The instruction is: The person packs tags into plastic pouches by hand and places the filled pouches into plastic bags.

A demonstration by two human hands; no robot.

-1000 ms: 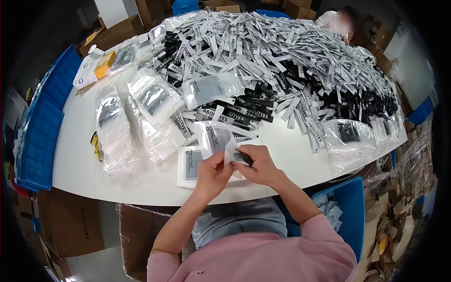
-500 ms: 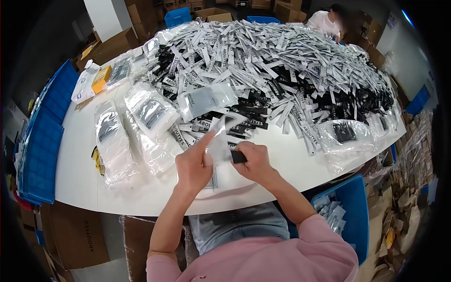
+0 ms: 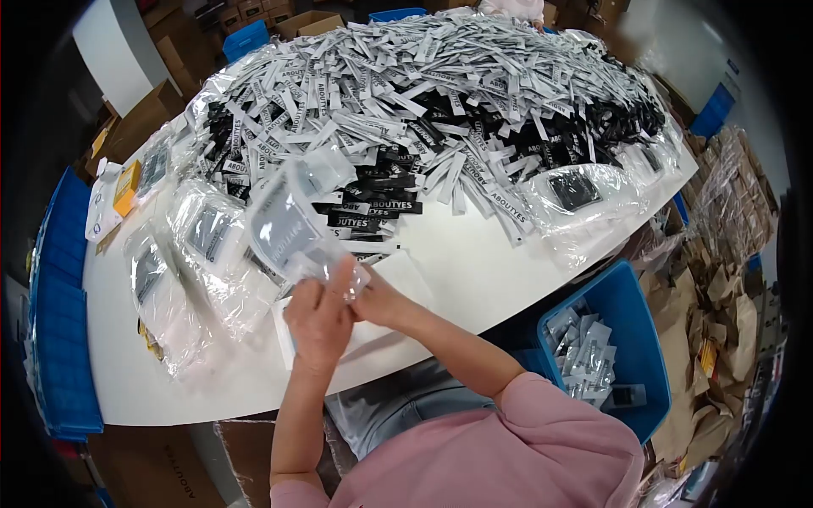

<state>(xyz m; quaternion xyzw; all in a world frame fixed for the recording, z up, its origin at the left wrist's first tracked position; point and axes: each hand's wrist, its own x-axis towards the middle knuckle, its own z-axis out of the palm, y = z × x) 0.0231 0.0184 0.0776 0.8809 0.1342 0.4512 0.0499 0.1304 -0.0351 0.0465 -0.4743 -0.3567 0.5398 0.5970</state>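
Note:
A clear plastic bag with a printed grey panel (image 3: 284, 224) is raised above the front of the table, tilted up and away from me. At its near end, my left hand (image 3: 318, 323) is closed with the crinkled plastic at its fingers. Close beside it, my right hand (image 3: 378, 298) pinches the same end of the bag. Beneath the hands lies a flat white stack (image 3: 411, 284). Just beyond the raised bag, another clear printed bag (image 3: 329, 169) rests against black packets (image 3: 377, 206) lettered ABOUTYES. The bag's contents are not clear to me.
A large heap of white and black packets (image 3: 474, 80) covers the back of the table (image 3: 457, 275). Bundles of clear bags (image 3: 212, 233) lie left, and another bundle (image 3: 576, 190) lies right. A blue bin (image 3: 648, 372) holds filled pouches. A person (image 3: 512, 8) is across the table.
The black packet that was in my right hand no longer shows there. Both hands have come together at the bag's near end. My view has swung right, shifting the scene left.

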